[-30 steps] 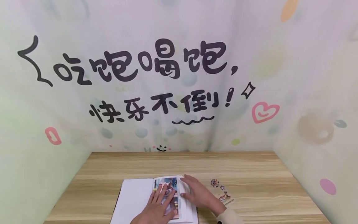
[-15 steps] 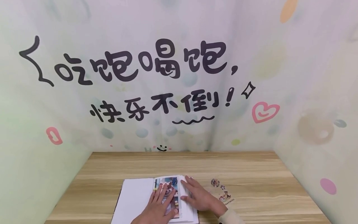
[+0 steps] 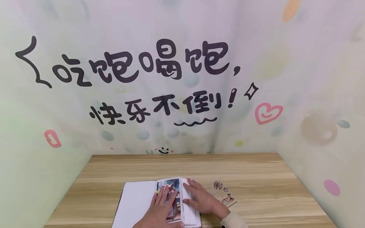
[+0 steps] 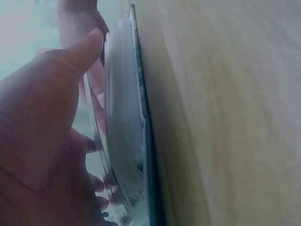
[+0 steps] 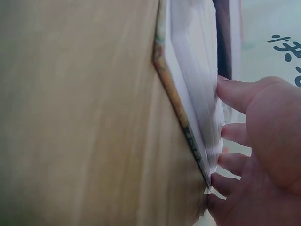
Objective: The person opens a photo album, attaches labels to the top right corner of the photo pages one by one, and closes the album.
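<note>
A hardcover notebook (image 3: 134,202) lies open on the table. On its right side is a narrow leaf with a colourful picture (image 3: 176,210). My left hand (image 3: 159,209) rests on that picture with its fingers spread, the thumb by the leaf's lower right corner. My right hand (image 3: 201,199) touches the white pages right of the picture, fingers extended. In the left wrist view, the picture leaf stands slightly off the thick page block (image 4: 122,89), and fingers show in the gap. The right wrist view has the right fingertips (image 5: 230,134) against the block's page edges (image 5: 197,84).
Right of the notebook, several small colourful stickers (image 3: 228,199) lie on the wood-grain table (image 3: 256,183), partly beside the right wrist. A printed curtain (image 3: 182,136) with black lettering hangs behind the table, and pale walls close in both sides.
My left thumb has slid down toward the picture's lower right corner, uncovering more of the picture. My right hand stays nearly in place on the pages. The head view has shifted slightly.
</note>
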`<state>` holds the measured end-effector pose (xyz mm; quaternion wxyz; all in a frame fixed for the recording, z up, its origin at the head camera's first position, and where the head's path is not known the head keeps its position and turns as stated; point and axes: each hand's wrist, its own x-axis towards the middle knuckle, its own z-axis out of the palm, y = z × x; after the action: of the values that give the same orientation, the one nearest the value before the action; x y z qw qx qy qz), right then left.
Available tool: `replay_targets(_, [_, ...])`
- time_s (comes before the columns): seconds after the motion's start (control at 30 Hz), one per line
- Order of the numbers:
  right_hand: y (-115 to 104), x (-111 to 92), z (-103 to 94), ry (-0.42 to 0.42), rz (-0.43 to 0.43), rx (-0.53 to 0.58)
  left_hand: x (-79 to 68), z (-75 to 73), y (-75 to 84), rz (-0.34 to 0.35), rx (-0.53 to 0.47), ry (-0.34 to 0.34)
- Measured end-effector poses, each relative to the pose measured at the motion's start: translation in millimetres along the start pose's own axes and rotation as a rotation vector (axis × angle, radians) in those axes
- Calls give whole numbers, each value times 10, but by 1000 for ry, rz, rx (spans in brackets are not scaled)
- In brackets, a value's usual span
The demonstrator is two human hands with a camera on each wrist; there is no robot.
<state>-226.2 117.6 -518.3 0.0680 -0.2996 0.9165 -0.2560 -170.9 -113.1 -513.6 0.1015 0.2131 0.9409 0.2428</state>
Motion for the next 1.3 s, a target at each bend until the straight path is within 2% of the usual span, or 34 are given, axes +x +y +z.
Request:
replay_targets(0.23, [2,7,-1,-5,5,-9,-18,-42,17,6,-41,8])
replay_targets(0.43, [-10,5,-13,-17,19,5,-36,-63,22,52,-43,50])
replay_targets(0.63, [-7,20,-16,-18,20,-1,-56,-51,14,124,-36,137])
replay_targets(0.83, [2,25,-11,-12,18,-2,-92,-111,-2,147,-59,149])
replay_targets(0.97, [9,26,-13,-5,5,4,-158,-191,12,174,-42,208])
replay_targets(1.17, [20,26,-12,1,-11,10,-286,-333,31,140,-179,279])
replay_targets(1.3, [22,29,-10,-14,18,20,-341,-377,15,153,-188,366])
